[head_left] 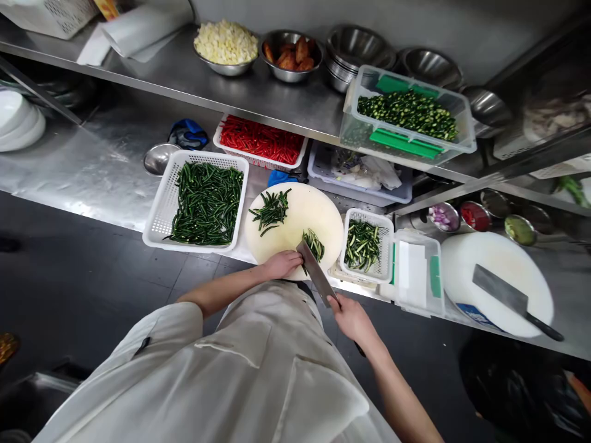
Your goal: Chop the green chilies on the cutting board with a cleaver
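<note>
My right hand is closed round the handle of a cleaver, its blade slanting over a round chopping board. My left hand lies at the board's near edge with fingers curled against the blade, over green chili peppers that they mostly hide. Just past the blade is a small pile of cut green chilies. Whole green chilies lie on the far left of the board. To the left, a white basket is filled with whole green chilies; to the right, a smaller basket holds cut pieces.
Behind the board stands a basket of red chilies and a pale tub with bags. A shelf overhangs, carrying metal bowls and a clear box of chopped greens. Another cleaver rests on a second board at right.
</note>
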The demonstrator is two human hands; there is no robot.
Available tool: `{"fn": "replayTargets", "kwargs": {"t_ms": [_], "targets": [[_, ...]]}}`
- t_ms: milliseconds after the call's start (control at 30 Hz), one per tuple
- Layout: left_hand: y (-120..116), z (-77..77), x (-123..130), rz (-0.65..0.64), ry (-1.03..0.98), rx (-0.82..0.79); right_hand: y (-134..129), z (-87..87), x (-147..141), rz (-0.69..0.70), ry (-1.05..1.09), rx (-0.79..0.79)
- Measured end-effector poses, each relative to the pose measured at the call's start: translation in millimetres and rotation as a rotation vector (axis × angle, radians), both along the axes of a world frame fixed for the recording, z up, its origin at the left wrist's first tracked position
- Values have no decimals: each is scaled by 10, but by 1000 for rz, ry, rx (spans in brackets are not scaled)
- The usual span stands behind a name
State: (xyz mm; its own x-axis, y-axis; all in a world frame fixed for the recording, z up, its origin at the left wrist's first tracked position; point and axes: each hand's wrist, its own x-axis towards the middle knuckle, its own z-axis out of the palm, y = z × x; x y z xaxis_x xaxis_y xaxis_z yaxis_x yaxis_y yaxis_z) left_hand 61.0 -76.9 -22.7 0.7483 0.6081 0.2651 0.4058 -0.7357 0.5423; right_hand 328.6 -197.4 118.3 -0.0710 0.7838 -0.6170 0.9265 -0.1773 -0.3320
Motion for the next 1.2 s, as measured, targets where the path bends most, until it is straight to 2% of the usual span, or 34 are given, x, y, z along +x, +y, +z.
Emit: {"fn": "replayTargets", "kwargs": {"t_ms": [100, 233, 300, 367, 400, 467, 533, 567, 633, 700, 767, 867, 967, 1100, 1200], "targets": [[9, -45, 24, 7, -15, -16, 112, -151, -119, -3, -10, 16], [18, -78, 56, 11, -20, -53, 463, -387, -526, -52, -20, 133], [31, -52, 11, -13, -15, -42, 618, -427, -643, -76, 10, 173], [70, -3, -108, 18, -18, -17, 665, -412, -646, -112, 48, 217], [102, 23, -195, 84, -25, -2, 635, -396, -612, -133, 69, 241], [192, 63, -407, 334, -46, 30, 484, -372, -500, -155, 123, 271], [289, 74, -623, 615, -44, 52, 269, -375, -359, -119, 192, 227], [328, 68, -714, 710, -27, 55, 168, -386, -283, -85, 217, 184], [365, 43, -830, 766, 19, 44, 30, -419, -133, -28, 230, 109], [343, 15, -835, 703, 45, 22, 11, -451, -6, -8, 207, 90], [280, -4, -727, 586, 46, 8, 96, -458, 56, -22, 159, 127], [171, -12, -430, 337, 38, 23, 279, -397, -11, -33, 67, 195], [106, -12, -153, 131, 31, 31, 367, -283, -150, 1, 21, 189], [129, -34, -21, 45, 15, -4, 292, -209, -158, 4, 26, 123], [165, -52, -32, 36, -11, -41, 253, -294, -142, -4, 62, 97]]}}
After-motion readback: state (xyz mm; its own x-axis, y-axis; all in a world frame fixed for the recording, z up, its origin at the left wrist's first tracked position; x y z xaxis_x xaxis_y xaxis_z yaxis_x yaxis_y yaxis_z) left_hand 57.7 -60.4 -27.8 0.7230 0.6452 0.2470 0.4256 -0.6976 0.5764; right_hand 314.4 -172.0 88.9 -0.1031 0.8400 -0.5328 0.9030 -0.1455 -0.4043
